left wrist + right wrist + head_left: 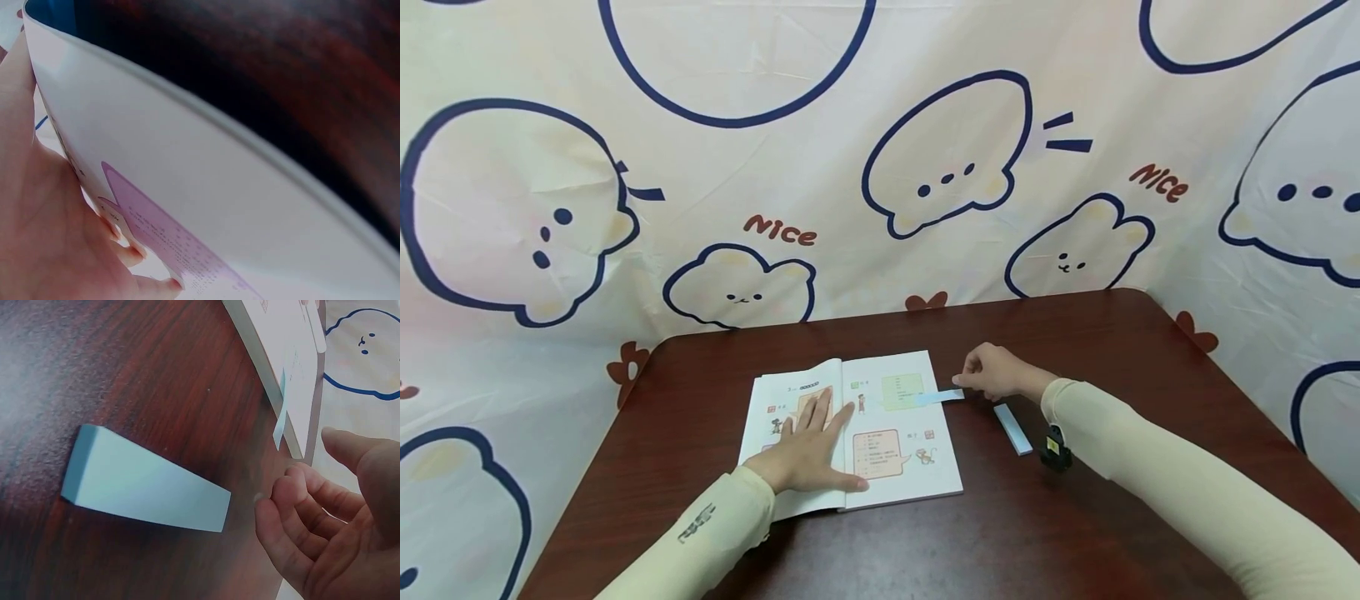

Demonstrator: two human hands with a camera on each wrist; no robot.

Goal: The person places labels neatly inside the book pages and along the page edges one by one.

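An open book point(942, 442) with printed text boxes and small cartoon figures lies on the table. My left hand point(805, 454) rests on it with fingers spread, across the left page and the middle fold. A light blue sticky strip point(953, 395) lies on the right page, one end sticking out past the page's outer edge. My right hand point(997, 372) is just beyond that end. In the right wrist view its thumb point(347, 447) stands apart from loosely bent fingers, with nothing between them. Nearby lies a pad of light blue sticky strips point(150, 481).
The dark wooden table point(1075, 342) has a glossy grain. A pale curtain point(850, 275) with cartoon outlines hangs behind it and along its sides. Below my right sleeve a small black device point(1056, 450) shows at the wrist.
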